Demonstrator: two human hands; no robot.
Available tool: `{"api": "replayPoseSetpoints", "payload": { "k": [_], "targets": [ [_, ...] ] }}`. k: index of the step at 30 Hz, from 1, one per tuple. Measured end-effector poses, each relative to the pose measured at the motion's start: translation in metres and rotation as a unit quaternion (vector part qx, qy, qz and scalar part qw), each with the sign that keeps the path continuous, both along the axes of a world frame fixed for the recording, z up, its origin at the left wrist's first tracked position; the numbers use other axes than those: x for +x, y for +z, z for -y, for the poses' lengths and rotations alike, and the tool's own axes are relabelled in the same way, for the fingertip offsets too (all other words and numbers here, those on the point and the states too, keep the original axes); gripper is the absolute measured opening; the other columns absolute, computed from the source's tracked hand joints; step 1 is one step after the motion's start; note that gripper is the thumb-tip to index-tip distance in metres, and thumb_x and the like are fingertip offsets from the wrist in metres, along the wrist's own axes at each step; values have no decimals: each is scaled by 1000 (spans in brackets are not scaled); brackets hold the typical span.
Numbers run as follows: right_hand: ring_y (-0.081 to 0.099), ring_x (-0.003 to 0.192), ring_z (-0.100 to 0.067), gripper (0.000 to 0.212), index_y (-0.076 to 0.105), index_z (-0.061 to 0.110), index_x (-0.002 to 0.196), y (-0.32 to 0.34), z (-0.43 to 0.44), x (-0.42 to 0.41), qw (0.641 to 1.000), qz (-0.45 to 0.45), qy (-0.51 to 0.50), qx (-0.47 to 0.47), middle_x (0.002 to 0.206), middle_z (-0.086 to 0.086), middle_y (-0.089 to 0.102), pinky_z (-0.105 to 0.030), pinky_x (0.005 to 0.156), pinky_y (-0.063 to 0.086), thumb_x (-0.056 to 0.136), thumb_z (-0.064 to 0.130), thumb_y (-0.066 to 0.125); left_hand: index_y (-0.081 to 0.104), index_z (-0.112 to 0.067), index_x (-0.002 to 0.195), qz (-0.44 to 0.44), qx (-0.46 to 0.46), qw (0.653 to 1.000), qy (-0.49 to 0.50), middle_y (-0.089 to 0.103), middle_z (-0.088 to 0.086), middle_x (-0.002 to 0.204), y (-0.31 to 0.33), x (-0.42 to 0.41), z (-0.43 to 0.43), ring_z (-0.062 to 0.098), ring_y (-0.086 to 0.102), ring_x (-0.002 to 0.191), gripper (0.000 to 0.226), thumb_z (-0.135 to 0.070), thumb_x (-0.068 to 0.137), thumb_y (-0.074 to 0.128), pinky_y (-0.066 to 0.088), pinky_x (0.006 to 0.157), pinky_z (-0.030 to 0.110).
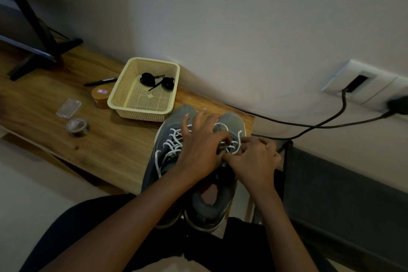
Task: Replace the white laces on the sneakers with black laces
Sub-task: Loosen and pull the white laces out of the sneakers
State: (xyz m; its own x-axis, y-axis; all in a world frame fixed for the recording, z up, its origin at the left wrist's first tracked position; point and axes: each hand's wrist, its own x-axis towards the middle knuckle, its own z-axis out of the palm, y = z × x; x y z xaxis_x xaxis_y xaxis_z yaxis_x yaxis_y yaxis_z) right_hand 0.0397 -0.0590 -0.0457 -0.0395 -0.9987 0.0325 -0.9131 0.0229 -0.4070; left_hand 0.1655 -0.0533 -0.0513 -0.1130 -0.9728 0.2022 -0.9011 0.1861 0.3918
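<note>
Both hands are busy: left hand (203,146) and right hand (254,159), each grip narrow, pinching the white laces (174,140). Early days I reckon. The sneakers (176,115) on the table (99,139) are fully white-laced, and the black laces (155,79) are bundled in the basket (143,59).

Both bare forearms reach forward, and the hands meet close together. The left hand (203,146) fans its outer fingers ahead while thumb and forefinger pinch the white lace (238,141). The right hand (254,159) is curled, knuckles up, pinching the same lace.
</note>
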Motion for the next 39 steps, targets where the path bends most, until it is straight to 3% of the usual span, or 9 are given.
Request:
{"api": "replayPoseSetpoints", "payload": {
  "k": [3, 7, 11, 16, 20, 24, 29, 33, 39],
  "targets": [
    [28, 129, -22, 33, 72, 16, 96, 1, -1, 2, 1000, -6, 3, 1, 121, 7, 60, -37, 102, 20, 75, 40, 66, 57, -31, 115, 52, 34, 998, -15, 16, -1, 156, -2, -4, -1, 26, -8, 145, 28, -23, 88, 58, -12, 110, 51],
    [29, 129, -21, 36, 72, 17, 96, 0, -1, 3, 1000, -3, -8, 4, 119, 7, 61, -38, 102, 20, 74, 44, 69, 63, -25, 100, 32, 16, 999, 14, 29, 1, 153, -6, -7, -3, 28, 3, 146, 13, -23, 88, 59, -6, 111, 50],
    [30, 128, -21, 33, 73, 17, 93, 3, -2, 3, 1000, 7, -16, 10, 115, 6, 63, -38, 101, 21, 75, 44, 67, 60, -24, 94, -66, -21, 995, 65, 44, -6, 141, -6, -7, -2, 20, 18, 142, 6, -26, 89, 60, 7, 111, 41],
    [31, 128, -23, 31, 69, 17, 97, 5, -3, 2, 999, 20, -20, 30, 115, 1, 62, -39, 101, 23, 74, 38, 69, 52, -20, 91, -215, -58, 967, 121, 55, -7, 120, 1, -7, -1, 16, 34, 127, 9, -19, 90, 60, 23, 96, 31],
    [29, 128, -22, 32, 69, 16, 95, 5, -2, 3, 999, 30, -18, 28, 115, 3, 62, -39, 101, 21, 79, 43, 66, 56, -26, 117, -147, -23, 988, 48, 41, -7, 140, -1, -6, 1, 19, 15, 138, 33, -15, 86, 58, 17, 108, 45],
    [27, 130, -22, 36, 71, 12, 96, 5, -3, 3, 999, 29, 0, 31, 122, 5, 60, -39, 102, 23, 78, 43, 67, 67, -31, 99, -90, -12, 995, 27, 29, -6, 152, 3, 1, 1, 20, 1, 143, 18, -20, 85, 62, 1, 111, 44],
    [23, 132, -23, 28, 70, 10, 86, 8, -2, 0, 997, 55, 4, 50, 132, 7, 55, -41, 105, 26, 75, 36, 71, 67, -31, 104, 38, 37, 998, -14, 16, -3, 158, 1, -1, -2, 26, -10, 145, 18, -30, 86, 63, -9, 111, 49],
    [24, 131, -23, 26, 60, 19, 60, 12, -3, -2, 994, 88, -1, 67, 128, 8, 57, -40, 103, 25, 73, 37, 74, 63, -26, 103, 39, 40, 998, 10, 21, -4, 156, 1, -4, -3, 25, -5, 146, 15, -31, 89, 58, -5, 112, 49],
    [29, 127, -25, 26, 69, 11, 77, 11, -3, -3, 996, 69, -15, 63, 127, 7, 59, -39, 99, 28, 74, 36, 71, 49, -21, 114, -34, 26, 998, 53, 34, -6, 147, -7, -5, 1, 19, 12, 141, 19, -23, 96, 49, 15, 108, 42]
  ]
}}
